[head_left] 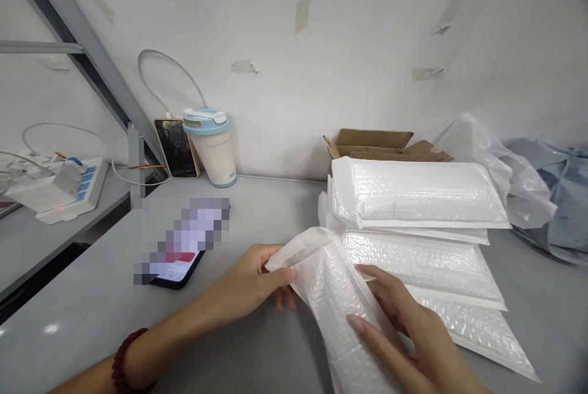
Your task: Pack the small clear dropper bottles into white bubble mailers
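Observation:
A white bubble mailer (328, 290) is held between my two hands above the grey table. My left hand (264, 277) pinches its upper left corner near the folded end, thumb on top and fingers beneath. On the other side, my right hand (404, 326) grips the mailer's right edge with the thumb on its face. Just behind it lies a stack of similar padded mailers (422, 195), fanned out toward me. The lower end of the held mailer runs out of view at the bottom.
A lit phone (184, 253) lies left on the table (257, 210). A lidded cup (214, 152) and a charging phone (177, 147) stand against the wall. An open cardboard box (374, 140) and clear plastic bags (500, 167) sit behind the stack. A power strip (89, 185) is far left.

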{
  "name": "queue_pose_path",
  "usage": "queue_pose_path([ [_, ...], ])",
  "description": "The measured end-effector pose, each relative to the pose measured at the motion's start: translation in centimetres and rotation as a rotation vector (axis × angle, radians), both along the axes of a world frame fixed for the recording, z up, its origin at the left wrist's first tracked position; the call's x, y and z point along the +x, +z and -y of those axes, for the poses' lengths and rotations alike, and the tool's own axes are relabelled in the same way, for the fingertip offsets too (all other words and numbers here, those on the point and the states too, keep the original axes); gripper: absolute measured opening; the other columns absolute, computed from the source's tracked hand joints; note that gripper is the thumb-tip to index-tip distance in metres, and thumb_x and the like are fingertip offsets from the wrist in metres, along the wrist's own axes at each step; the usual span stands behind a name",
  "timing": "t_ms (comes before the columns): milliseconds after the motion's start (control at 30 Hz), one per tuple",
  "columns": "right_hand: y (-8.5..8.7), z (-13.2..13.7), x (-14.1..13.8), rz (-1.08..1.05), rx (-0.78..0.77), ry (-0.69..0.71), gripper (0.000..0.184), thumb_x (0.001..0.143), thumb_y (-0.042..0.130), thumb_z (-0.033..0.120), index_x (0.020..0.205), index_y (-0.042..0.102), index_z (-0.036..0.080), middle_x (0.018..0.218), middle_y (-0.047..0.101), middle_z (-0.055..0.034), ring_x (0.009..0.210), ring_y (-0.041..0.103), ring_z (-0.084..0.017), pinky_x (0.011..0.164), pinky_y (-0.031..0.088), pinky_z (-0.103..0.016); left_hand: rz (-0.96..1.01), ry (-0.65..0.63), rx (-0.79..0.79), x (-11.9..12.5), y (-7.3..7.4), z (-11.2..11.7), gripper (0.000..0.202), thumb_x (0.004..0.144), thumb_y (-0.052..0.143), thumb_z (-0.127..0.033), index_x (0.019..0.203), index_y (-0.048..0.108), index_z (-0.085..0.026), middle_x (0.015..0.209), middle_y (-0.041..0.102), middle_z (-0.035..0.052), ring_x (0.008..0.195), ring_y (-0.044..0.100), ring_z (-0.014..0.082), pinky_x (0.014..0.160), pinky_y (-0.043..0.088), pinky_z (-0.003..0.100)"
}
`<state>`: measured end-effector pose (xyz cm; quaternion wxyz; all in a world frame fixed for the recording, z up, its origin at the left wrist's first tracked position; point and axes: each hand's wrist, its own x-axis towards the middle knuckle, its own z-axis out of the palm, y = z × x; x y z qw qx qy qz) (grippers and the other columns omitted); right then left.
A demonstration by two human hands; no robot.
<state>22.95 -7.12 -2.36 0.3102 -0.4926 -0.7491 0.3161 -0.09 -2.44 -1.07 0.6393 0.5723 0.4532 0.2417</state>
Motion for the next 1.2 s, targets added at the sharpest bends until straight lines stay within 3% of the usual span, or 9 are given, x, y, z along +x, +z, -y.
queue_pose_path([
  [133,0.6,-0.1,-0.7,-0.290,-0.425,0.065,0.052,0.082,0.054,0.043,0.126,0.038,0.023,0.082,0.069,-0.0030,0.071,0.066,-0.018,0.065,0.055,-0.031,-0.011,0.024,0.085,-0.2,0.7,0.1,0.019,0.083,0.048,-0.027,0.073,0.058,-0.014,0.058,0.058,-0.0017,0.055,0.054,0.0111,0.057,0.042,0.023],
  [300,0.0,-0.3,-0.7,-0.368,-0.571,0.162,0.050,0.079,0.055,0.048,0.122,0.047,0.022,0.085,0.068,-0.0048,0.078,0.066,-0.020,0.072,0.055,-0.036,-0.001,0.100,0.104,0.3,0.5,0.6,0.030,0.086,0.045,-0.035,0.068,0.057,-0.014,0.057,0.053,-0.0030,0.055,0.049,0.0098,0.058,0.039,0.023],
  [500,-0.6,-0.2,-1.0,-0.507,-0.580,0.080,0.048,0.077,0.058,0.049,0.117,0.053,0.021,0.080,0.068,-0.0048,0.076,0.067,-0.021,0.068,0.055,-0.034,0.014,-0.006,0.068,0.5,0.1,0.4,0.035,0.083,0.050,-0.044,0.087,0.064,-0.013,0.081,0.065,0.0044,0.069,0.055,0.0142,0.063,0.043,0.025],
  [667,-0.5,-0.4,-1.2,-0.553,-0.542,0.083,0.040,0.078,0.058,0.046,0.110,0.057,0.022,0.080,0.068,-0.0041,0.073,0.066,-0.019,0.068,0.055,-0.033,0.080,-0.046,0.044,0.3,0.6,0.6,0.033,0.082,0.053,-0.043,0.084,0.066,-0.013,0.079,0.067,0.0049,0.073,0.059,0.0168,0.071,0.045,0.028],
  [800,-0.5,-0.7,-0.8,-0.442,-0.437,0.044,0.046,0.082,0.052,0.047,0.121,0.049,0.023,0.080,0.067,-0.0045,0.072,0.065,-0.018,0.069,0.055,-0.035,0.106,-0.184,-0.010,0.3,0.5,1.1,0.036,0.082,0.052,-0.045,0.078,0.067,-0.013,0.073,0.066,0.0048,0.070,0.060,0.0172,0.068,0.045,0.027],
  [900,-0.5,-0.9,-0.3,-0.302,-0.347,0.024,0.047,0.085,0.048,0.047,0.125,0.046,0.023,0.070,0.063,-0.0023,0.062,0.062,-0.016,0.057,0.054,-0.029,0.127,-0.224,-0.013,0.4,0.3,1.4,0.033,0.084,0.052,-0.042,0.091,0.068,-0.014,0.082,0.067,0.0047,0.075,0.060,0.0166,0.070,0.045,0.027],
  [1033,-0.3,-1.2,0.5,-0.200,-0.268,0.067,0.031,0.085,0.050,0.039,0.113,0.057,0.026,0.067,0.061,0.0003,0.058,0.058,-0.013,0.050,0.049,-0.024,0.039,-0.173,0.084,0.6,0.4,1.4,0.031,0.083,0.054,-0.036,0.108,0.066,-0.022,0.091,0.069,0.0028,0.078,0.060,0.0157,0.070,0.044,0.025],
  [1200,-0.4,-1.3,1.2,-0.105,-0.205,0.059,0.019,0.083,0.051,0.028,0.093,0.067,0.030,0.058,0.059,0.0029,0.050,0.053,-0.012,0.045,0.047,-0.023,0.044,-0.144,0.093,0.6,0.4,1.2,0.023,0.081,0.054,-0.025,0.093,0.072,-0.021,0.084,0.072,0.0030,0.073,0.062,0.0145,0.067,0.044,0.023],
])
